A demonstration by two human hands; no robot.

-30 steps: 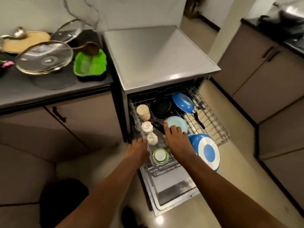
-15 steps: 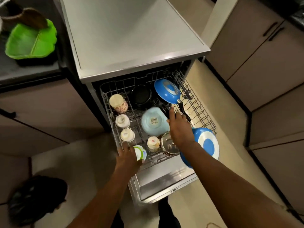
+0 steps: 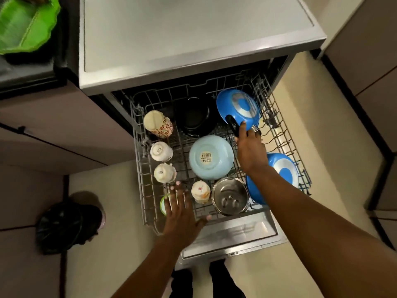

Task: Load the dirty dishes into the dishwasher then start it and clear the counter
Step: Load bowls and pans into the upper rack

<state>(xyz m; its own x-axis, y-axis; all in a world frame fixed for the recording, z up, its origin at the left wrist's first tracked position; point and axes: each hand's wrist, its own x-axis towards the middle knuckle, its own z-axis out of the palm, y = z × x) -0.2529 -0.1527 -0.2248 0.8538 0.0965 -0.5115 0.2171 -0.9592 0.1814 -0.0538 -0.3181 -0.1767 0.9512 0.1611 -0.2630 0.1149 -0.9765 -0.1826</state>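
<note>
Risk first, head view: right hand has fingers curled on the black handle of the blue pan at upper right of the rack. The pan stands tilted against the rack wires; a tug could tip it onto the black bowl or snag the handle in the wires. Left hand is spread flat, holding nothing, over the green-rimmed cup at the rack's lower left; a push on the rack from there could rattle the upside-down cups.

Counts in the rack: 2 blue pans (second one lower right), 1 light blue bowl, 1 steel pot, 1 black bowl, 5 cups incl. the floral cup. Green plate sits unloaded on the surface, upper left.
</note>
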